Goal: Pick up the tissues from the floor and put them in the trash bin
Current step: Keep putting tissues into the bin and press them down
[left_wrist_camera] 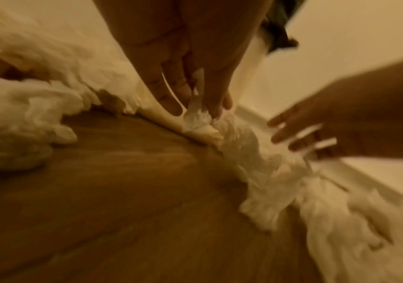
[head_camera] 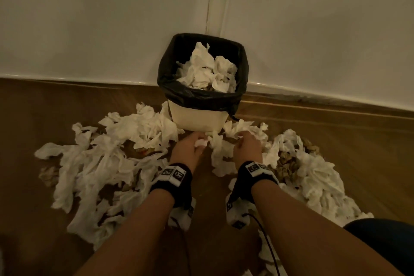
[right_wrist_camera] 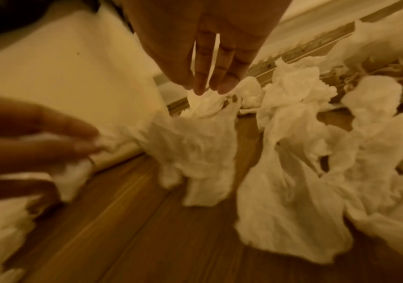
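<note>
Tissues (head_camera: 107,163) lie all over the floor (head_camera: 336,152) around the bin (head_camera: 197,116), and more sit inside it. Left hand (head_camera: 188,148) pinches one tissue (left_wrist_camera: 195,118) just in front of the bin. Right hand (head_camera: 247,147) has straight fingers (right_wrist_camera: 222,84) touching a tissue (right_wrist_camera: 205,103), not gripping it.

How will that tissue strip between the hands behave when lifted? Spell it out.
Probably floppy: the tissue strip lies crumpled and draped on the floor. Likely very light, since the left hand pinches its end with just the fingers. It may drag neighbouring tissues, as the pile looks tangled.
</note>
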Motion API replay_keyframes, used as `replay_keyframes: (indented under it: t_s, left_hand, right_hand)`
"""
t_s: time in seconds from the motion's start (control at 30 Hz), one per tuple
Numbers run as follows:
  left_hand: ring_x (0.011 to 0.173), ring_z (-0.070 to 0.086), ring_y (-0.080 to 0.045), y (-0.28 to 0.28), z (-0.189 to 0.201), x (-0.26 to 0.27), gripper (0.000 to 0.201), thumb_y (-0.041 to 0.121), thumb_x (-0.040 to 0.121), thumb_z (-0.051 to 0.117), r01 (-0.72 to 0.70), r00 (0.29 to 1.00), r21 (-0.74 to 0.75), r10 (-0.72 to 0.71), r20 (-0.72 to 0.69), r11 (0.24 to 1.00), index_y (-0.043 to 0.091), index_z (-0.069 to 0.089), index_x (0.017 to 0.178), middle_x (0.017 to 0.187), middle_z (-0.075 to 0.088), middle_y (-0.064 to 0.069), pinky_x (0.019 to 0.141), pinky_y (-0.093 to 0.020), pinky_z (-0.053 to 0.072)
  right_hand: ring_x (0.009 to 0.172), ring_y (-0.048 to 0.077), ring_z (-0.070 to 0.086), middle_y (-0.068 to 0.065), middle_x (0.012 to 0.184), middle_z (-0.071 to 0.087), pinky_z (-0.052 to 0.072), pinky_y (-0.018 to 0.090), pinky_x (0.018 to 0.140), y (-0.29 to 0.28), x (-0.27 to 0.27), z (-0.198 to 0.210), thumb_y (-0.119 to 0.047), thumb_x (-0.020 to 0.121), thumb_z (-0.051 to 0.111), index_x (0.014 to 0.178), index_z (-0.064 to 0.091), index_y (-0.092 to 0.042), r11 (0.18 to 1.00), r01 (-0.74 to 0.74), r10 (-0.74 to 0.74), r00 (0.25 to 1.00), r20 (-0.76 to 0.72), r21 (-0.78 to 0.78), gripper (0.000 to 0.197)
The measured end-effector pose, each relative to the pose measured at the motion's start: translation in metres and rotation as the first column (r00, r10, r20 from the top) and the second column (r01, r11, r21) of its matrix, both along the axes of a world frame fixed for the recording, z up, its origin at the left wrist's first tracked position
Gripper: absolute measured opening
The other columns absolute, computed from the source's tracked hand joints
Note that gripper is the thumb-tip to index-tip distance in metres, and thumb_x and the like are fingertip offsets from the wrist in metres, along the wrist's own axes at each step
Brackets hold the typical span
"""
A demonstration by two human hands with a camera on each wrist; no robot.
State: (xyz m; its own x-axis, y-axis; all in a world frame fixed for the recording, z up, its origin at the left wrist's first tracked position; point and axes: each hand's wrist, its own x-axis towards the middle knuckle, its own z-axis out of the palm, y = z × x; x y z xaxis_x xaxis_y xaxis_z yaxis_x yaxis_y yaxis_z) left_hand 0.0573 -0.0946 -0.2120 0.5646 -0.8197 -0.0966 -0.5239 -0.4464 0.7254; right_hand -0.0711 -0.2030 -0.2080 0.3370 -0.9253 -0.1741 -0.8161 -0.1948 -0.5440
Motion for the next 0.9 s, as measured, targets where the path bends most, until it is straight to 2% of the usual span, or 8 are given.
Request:
replay_keyframes:
  t_s: [0.1,0.2,0.33,0.47,0.6,0.7,0.83,0.9]
  left_hand:
    - [0.104,0.059,-0.019,0.007,0.01,0.009,0.034,0.011,0.094,0.049,-0.031,0.999,-0.102,0.026,-0.041,0.994,0.022,0.058,0.124,0.123,0.057,-0.006,0.097,-0.029,0.044]
    - [0.089,0.055,-0.007,0.013,0.017,0.016,0.03,0.006,0.093,0.046,-0.101,0.995,-0.18,0.096,-0.037,0.979,0.019,0.063,0.114,0.112,0.057,-0.004,0.089,-0.023,0.044]
    - [0.093,0.054,-0.014,0.022,0.025,0.026,0.021,0.01,0.093,0.045,-0.217,0.976,-0.193,0.21,-0.054,0.957,0.015,0.063,0.104,0.109,0.059,-0.006,0.082,-0.024,0.041]
    - [0.082,0.061,-0.021,0.033,0.031,0.035,0.017,0.012,0.096,0.04,-0.268,0.963,-0.234,0.25,-0.105,0.935,0.017,0.056,0.098,0.097,0.065,-0.009,0.071,-0.03,0.049]
    - [0.057,0.053,-0.009,0.043,0.031,0.043,0.017,0.011,0.097,0.036,-0.307,0.94,-0.233,0.256,-0.225,0.923,0.022,0.049,0.097,0.091,0.07,-0.007,0.052,-0.023,0.045]
    - [0.062,0.056,-0.002,0.045,0.035,0.043,0.021,0.008,0.096,0.041,-0.318,0.93,-0.227,0.256,-0.265,0.921,0.026,0.052,0.095,0.091,0.069,-0.002,0.049,-0.015,0.041]
    - [0.085,0.063,-0.007,0.042,0.048,0.045,0.02,0.01,0.093,0.047,-0.33,0.905,-0.225,0.24,-0.35,0.917,0.027,0.057,0.095,0.095,0.07,0.0,0.076,-0.022,0.051]
    - [0.089,0.062,-0.01,0.04,0.056,0.047,0.015,0.015,0.09,0.054,-0.322,0.908,-0.236,0.229,-0.352,0.917,0.027,0.059,0.097,0.103,0.068,-0.004,0.08,-0.021,0.051]
  right_hand:
    - [0.123,0.03,0.039,0.01,0.132,0.046,0.038,0.042,0.102,0.01,0.009,-0.002,-0.017,0.09,0.045,0.131,0.044,-0.019,0.995,-0.093,0.093,0.995,-0.024,0.022,0.04]
    - [0.126,0.031,0.037,0.011,0.135,0.041,0.035,0.042,0.105,0.022,0.019,-0.005,-0.027,0.088,0.049,0.134,0.04,-0.02,0.989,-0.144,0.144,0.989,-0.016,0.038,0.048]
    - [0.13,0.035,0.031,0.009,0.142,0.031,0.033,0.044,0.104,0.032,0.029,-0.013,-0.044,0.082,0.058,0.139,0.031,-0.024,0.972,-0.173,0.185,0.981,-0.06,0.157,0.065]
    - [0.129,0.04,0.029,0.01,0.139,0.024,0.036,0.048,0.102,0.04,0.031,-0.022,-0.055,0.072,0.069,0.138,0.023,-0.024,0.953,-0.124,0.206,0.935,-0.29,0.275,0.086]
    - [0.125,0.037,0.035,0.013,0.141,0.025,0.038,0.044,0.101,0.043,0.032,-0.024,-0.035,0.089,0.059,0.134,0.036,-0.016,0.947,-0.08,0.214,0.88,-0.424,0.312,0.054]
    - [0.123,0.03,0.047,0.016,0.135,0.046,0.04,0.035,0.1,0.035,0.034,-0.012,-0.023,0.097,0.047,0.125,0.054,-0.006,0.924,-0.185,0.321,0.85,-0.417,0.335,0.033]
    - [0.107,0.03,0.06,0.015,0.116,0.063,0.049,0.035,0.093,0.023,0.038,0.014,-0.01,0.094,0.049,0.111,0.067,-0.004,0.941,-0.148,0.23,0.94,-0.251,0.306,0.025]
    - [0.102,0.028,0.063,0.014,0.11,0.067,0.051,0.035,0.092,0.017,0.039,0.027,-0.008,0.09,0.057,0.106,0.069,-0.007,0.942,-0.132,0.184,0.972,-0.145,0.31,0.021]
